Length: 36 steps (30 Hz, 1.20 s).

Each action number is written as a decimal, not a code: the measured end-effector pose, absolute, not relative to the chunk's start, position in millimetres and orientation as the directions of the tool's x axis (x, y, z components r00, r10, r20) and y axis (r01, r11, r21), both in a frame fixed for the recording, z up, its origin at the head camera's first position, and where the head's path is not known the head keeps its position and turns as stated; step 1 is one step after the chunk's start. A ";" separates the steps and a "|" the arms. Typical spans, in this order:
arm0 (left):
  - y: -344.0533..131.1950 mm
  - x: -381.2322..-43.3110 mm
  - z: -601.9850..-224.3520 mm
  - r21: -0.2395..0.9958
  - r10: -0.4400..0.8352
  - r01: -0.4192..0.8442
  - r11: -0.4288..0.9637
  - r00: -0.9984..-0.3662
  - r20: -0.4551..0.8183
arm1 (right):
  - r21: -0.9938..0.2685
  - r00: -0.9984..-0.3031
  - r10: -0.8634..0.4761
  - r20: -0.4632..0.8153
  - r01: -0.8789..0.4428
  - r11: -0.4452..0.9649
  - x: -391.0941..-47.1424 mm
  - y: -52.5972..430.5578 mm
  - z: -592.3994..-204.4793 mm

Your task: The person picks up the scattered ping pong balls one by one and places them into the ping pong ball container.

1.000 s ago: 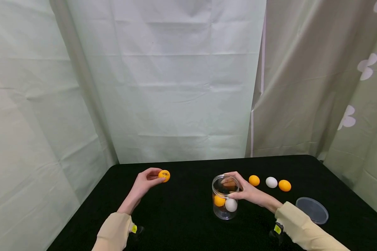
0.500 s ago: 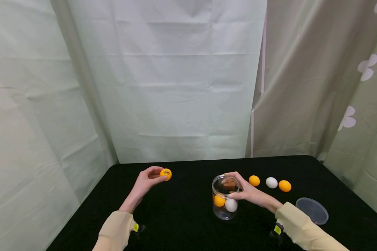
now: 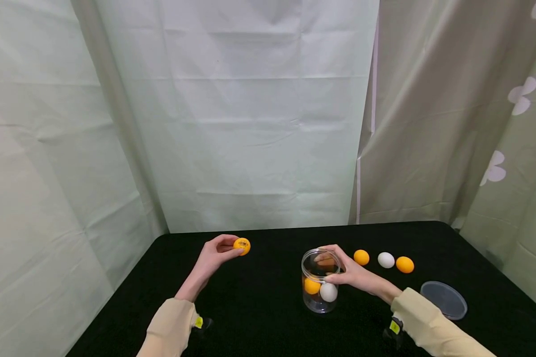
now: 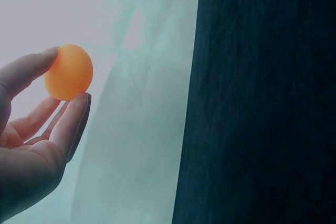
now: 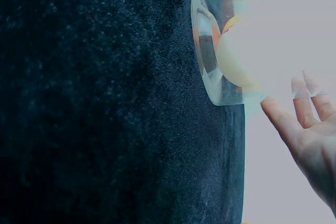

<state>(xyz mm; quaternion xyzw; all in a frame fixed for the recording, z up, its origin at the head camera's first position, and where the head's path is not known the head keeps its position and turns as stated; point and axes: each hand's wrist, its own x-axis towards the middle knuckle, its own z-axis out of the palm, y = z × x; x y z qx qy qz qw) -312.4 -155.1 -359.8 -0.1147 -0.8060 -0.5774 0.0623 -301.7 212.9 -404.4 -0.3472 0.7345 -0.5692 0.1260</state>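
An orange ping-pong ball [image 3: 242, 246] with dark print is pinched between the thumb and fingertips of my left hand [image 3: 219, 252], raised over the left part of the table. The left wrist view shows the same ball [image 4: 71, 73] from its plain side. My right hand [image 3: 346, 271] grips a clear plastic jar [image 3: 320, 303] near its open rim, thumb on the near side and fingers behind. Inside the jar lie an orange ball [image 3: 311, 286] and a white ball [image 3: 328, 292]. In the right wrist view the jar [image 5: 231, 98] is partly washed out by glare.
Right of the jar, an orange ball [image 3: 361, 257], a white ball [image 3: 386, 260] and another orange ball [image 3: 404, 264] rest in a row on the black tabletop [image 3: 268, 327]. A translucent round lid [image 3: 444, 299] lies nearer the right edge. Pale curtains [image 3: 259, 124] hang behind.
My left hand has moved a little to the right and slightly up, carrying the orange ball. The right hand and the jar have stayed in place.
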 end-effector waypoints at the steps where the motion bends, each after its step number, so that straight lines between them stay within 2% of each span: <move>1: -154.0 -312.1 -359.7 0.916 0.118 0.260 0.305 -0.965 0.235 | -0.924 -0.727 -0.654 0.210 -0.365 0.110 -301.6 212.8 -404.3; 11: -145.1 -309.6 -354.9 0.922 0.147 0.266 0.282 -0.961 0.233 | -0.925 -0.723 -0.655 0.218 -0.368 0.099 -301.7 212.7 -403.8; 19: -134.6 -296.5 -337.1 0.930 0.207 0.271 0.249 -0.953 0.222 | -0.928 -0.725 -0.657 0.207 -0.359 0.104 -299.8 212.3 -402.9; 36: -120.6 -317.1 -354.2 0.927 0.219 0.302 0.224 -0.942 0.254 | -0.923 -0.728 -0.653 0.208 -0.367 0.115 -300.2 212.8 -403.0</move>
